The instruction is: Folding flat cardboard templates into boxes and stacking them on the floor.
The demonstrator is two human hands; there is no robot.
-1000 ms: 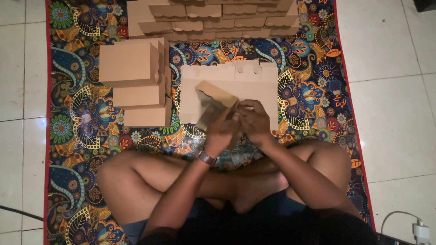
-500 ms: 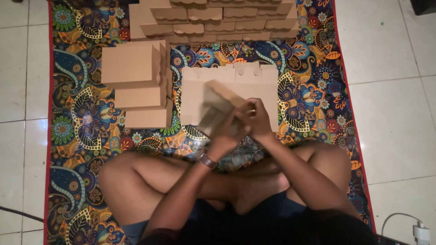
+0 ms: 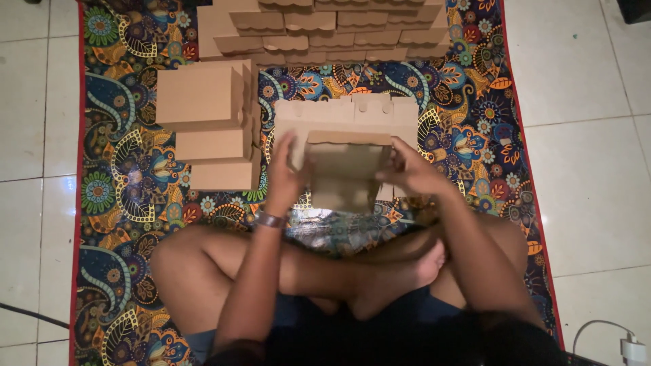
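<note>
Now my left hand [image 3: 285,169] and right hand [image 3: 410,169] grip the sides of a half-formed cardboard box [image 3: 346,169], opened squarer than before, held above the flat blanks [image 3: 352,112] on the patterned mat [image 3: 115,196].

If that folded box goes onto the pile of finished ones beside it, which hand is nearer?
Probably the left hand. It grips the box on the side facing the pile, which lies to the person's left. The right hand holds the far side and would have to cross over.
</note>
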